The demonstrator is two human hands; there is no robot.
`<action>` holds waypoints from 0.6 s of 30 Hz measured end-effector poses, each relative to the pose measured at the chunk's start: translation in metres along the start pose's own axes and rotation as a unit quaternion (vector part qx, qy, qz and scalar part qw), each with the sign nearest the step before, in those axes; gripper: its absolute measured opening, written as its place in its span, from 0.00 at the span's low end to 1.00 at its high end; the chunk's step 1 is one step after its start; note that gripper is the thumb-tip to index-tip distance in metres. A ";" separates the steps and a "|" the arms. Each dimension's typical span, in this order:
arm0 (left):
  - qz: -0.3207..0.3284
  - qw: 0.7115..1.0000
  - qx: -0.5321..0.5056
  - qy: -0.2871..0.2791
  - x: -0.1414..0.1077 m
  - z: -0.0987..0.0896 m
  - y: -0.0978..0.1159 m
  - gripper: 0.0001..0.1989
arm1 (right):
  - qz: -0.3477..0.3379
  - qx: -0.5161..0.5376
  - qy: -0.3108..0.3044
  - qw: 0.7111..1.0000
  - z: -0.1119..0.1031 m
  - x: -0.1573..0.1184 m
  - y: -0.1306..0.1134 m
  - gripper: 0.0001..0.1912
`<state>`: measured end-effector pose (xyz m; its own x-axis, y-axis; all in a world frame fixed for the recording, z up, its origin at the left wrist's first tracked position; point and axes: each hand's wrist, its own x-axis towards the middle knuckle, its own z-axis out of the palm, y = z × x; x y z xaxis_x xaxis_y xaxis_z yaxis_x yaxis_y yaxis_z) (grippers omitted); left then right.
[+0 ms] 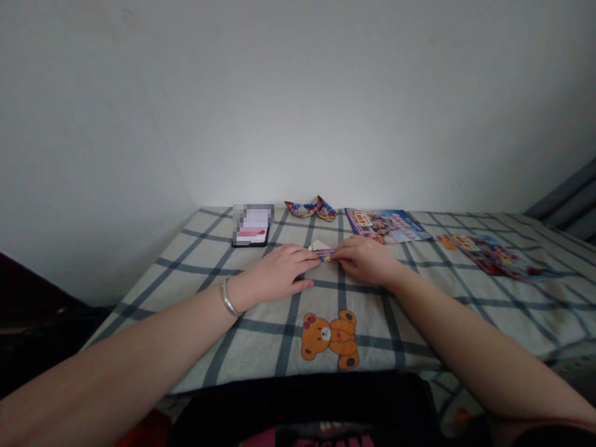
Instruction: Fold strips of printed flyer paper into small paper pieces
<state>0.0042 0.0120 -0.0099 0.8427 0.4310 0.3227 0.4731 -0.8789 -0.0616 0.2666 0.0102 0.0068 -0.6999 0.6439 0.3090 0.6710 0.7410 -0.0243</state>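
A small folded piece of printed paper [325, 253], purple with a pale flap standing up behind it, lies on the checked tablecloth between my hands. My left hand [282, 273] lies rather flat, its fingertips pressing the paper's left end and its thumb apart on the cloth. At the right end, the curled fingers of my right hand [367, 259] pinch the paper. My fingers hide both ends of it.
A phone [252, 226] with a lit screen lies at the back left. Near the wall stands a folded paper shape [311, 208]. Two colourful printed sheets [386, 226] [498, 256] lie to the right. The tablecloth [251, 347] carries a bear print [329, 338].
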 end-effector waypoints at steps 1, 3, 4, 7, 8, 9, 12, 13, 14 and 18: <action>-0.001 1.000 0.001 -0.005 0.000 0.000 0.000 0.22 | -0.005 0.004 -0.001 1.000 0.003 0.001 -0.003 0.15; -0.006 1.000 0.004 -0.012 0.001 0.000 0.000 0.23 | -0.006 0.003 -0.001 1.000 0.006 0.003 -0.007 0.15; -0.009 1.000 0.007 -0.014 0.001 -0.001 0.001 0.23 | -0.005 0.002 -0.001 1.000 0.006 0.003 -0.008 0.16; -0.017 1.000 0.017 -0.014 0.003 -0.002 0.004 0.21 | 0.000 0.003 -0.003 1.000 0.006 0.003 -0.008 0.16; -0.019 1.000 0.021 -0.011 0.003 -0.003 0.005 0.21 | 0.002 0.003 -0.005 1.000 0.005 0.003 -0.008 0.16; -0.023 0.999 0.025 -0.007 0.004 -0.004 0.006 0.20 | 0.005 0.002 -0.006 1.000 0.004 0.003 -0.007 0.16; -0.042 0.999 0.033 0.002 0.004 -0.005 0.006 0.16 | 0.008 0.001 -0.009 1.000 0.003 0.002 -0.007 0.16; -0.048 0.998 0.036 0.002 0.004 -0.005 0.006 0.15 | 0.007 0.002 -0.009 1.000 0.002 0.002 -0.008 0.16; -0.054 0.998 0.038 0.003 0.003 -0.005 0.005 0.13 | 0.007 0.003 -0.010 1.000 0.002 0.002 -0.008 0.16; -0.060 0.997 0.054 -0.008 0.000 -0.011 0.000 0.10 | 0.016 0.005 -0.014 1.000 0.002 0.002 -0.007 0.16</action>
<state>0.0014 0.0095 0.0008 0.7815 0.5362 0.3190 0.5955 -0.7936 -0.1250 0.2598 0.0064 0.0053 -0.6850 0.6724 0.2804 0.6908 0.7218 -0.0431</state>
